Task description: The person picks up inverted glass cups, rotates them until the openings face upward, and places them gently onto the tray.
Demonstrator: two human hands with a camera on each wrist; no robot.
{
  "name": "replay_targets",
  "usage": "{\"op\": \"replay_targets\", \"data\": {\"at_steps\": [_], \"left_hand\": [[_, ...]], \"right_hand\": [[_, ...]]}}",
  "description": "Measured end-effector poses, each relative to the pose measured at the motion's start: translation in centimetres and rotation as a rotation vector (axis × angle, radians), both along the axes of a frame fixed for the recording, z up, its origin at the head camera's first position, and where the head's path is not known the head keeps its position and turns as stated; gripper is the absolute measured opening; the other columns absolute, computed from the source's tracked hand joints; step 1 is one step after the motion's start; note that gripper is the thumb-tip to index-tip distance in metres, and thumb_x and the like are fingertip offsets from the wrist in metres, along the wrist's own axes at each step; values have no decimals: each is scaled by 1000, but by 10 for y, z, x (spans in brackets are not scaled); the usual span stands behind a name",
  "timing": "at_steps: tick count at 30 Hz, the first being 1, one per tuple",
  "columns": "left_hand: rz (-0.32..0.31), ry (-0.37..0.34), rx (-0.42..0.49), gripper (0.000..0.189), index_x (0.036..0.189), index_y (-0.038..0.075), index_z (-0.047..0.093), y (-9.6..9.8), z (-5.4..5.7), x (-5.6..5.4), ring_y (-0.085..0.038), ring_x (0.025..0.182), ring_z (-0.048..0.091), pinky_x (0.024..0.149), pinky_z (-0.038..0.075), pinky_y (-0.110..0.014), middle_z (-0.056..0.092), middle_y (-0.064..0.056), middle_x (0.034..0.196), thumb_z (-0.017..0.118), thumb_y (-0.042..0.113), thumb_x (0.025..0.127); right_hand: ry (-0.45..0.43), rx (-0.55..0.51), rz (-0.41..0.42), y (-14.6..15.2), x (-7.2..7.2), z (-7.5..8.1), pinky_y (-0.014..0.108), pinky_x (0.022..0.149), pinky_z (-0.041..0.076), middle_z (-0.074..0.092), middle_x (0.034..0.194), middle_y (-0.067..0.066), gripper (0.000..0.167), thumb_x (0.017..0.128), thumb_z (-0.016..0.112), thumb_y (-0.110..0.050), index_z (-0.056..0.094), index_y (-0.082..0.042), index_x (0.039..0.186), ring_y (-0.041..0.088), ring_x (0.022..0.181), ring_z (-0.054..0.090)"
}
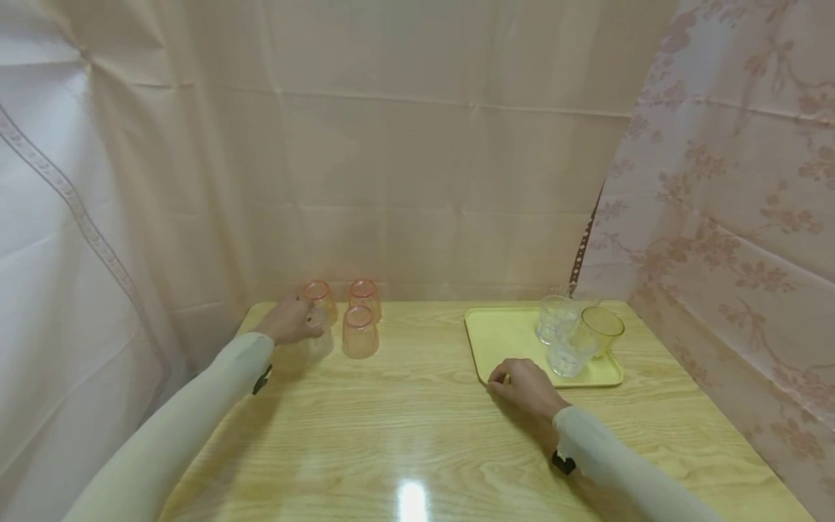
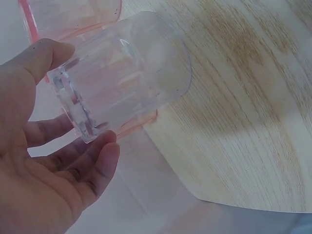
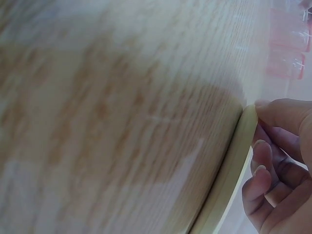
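Observation:
At the table's left side, my left hand (image 1: pixel 290 321) holds a clear glass (image 2: pixel 126 73) by its thick base, thumb on one side and fingers on the other. The glass is upside down, its mouth toward the wooden table (image 2: pixel 234 97). Right around it are three pink glasses, also upside down: one behind (image 1: pixel 320 293), one at the back right (image 1: pixel 365 296) and one beside it (image 1: pixel 360 335). My right hand (image 1: pixel 524 386) pinches the near left corner of a yellow tray (image 1: pixel 499 333) between thumb and fingers.
Clear glasses, one farther back (image 1: pixel 551 319) and one nearer (image 1: pixel 566 359), stand on the tray's right part. A yellow-tinted glass (image 1: pixel 603 330) stands upright beside them. A hanging cloth (image 1: pixel 424 181) closes off the back, and a flowered cloth (image 1: pixel 737 254) the right.

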State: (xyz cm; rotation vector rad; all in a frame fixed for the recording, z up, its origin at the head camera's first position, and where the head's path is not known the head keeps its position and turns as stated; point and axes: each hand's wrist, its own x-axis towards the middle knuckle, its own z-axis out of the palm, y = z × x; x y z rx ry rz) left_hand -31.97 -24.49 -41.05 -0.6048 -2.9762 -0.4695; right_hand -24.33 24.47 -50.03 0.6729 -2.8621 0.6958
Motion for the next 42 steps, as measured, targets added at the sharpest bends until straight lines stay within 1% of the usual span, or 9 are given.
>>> {"op": "replay_targets", "data": {"at_steps": [6,12,18,23,28,31,35,38,42], "left_hand": [[36,-38,-41,47,112,-7,61,-3,7,3,-38,99,64,88,52,-53,67,-21,107,81,25,84],[50,-37,-45,51,113,-9,61,-11,7,10,-38,99,64,88,52,-54,66,-21,109,81,28,83],[47,-13,-46,51,109,-7,61,-13,10,20,-34,90,64,84,53,-53,65,-17,98,82,30,81],[49,-14,-28,55,115,-8,61,-11,11,27,-34,93,65,85,53,-53,67,-20,106,81,31,81],[44,21,-46,58,118,-9,62,-8,9,34,-36,96,65,86,54,-52,67,-25,113,80,32,81],[38,44,-62,60,119,-10,63,-7,7,39,-36,97,65,86,54,-52,66,-25,114,80,33,80],[21,52,-59,61,120,-9,64,-4,7,47,-36,98,63,85,54,-51,65,-25,114,80,33,79],[17,44,-51,60,121,-9,64,-2,8,51,-35,99,63,84,54,-50,65,-24,115,80,33,80],[18,32,-47,56,117,-5,66,2,10,56,-31,95,62,82,54,-48,66,-20,110,81,34,80]], "right_hand": [[6,2,3,-1,0,1,33,70,55,71,90,-10,11,92,78,-26,79,-15,90,8,80,63],[-9,-15,1,-1,1,2,35,71,55,71,89,-11,9,92,79,-24,79,-16,91,9,80,63],[-15,-7,-10,-2,1,3,31,70,54,70,89,-12,9,91,80,-25,80,-15,92,7,80,63],[-18,-4,-3,-1,1,3,32,72,54,70,89,-12,14,92,79,-28,79,-13,92,8,82,63],[-18,4,-10,0,0,1,32,72,54,70,89,-12,15,92,79,-28,80,-13,93,8,83,63],[-18,9,-15,1,-1,1,33,73,55,70,90,-12,15,91,80,-27,80,-12,94,8,84,64],[-23,2,-24,2,0,1,35,75,55,70,90,-12,13,91,80,-25,80,-13,94,9,85,64],[-32,-9,-26,2,1,0,36,76,55,70,91,-12,11,92,79,-25,80,-14,95,10,85,64],[-32,-18,-21,1,1,-1,37,76,56,71,91,-11,10,92,78,-25,80,-15,94,10,85,64]]}}
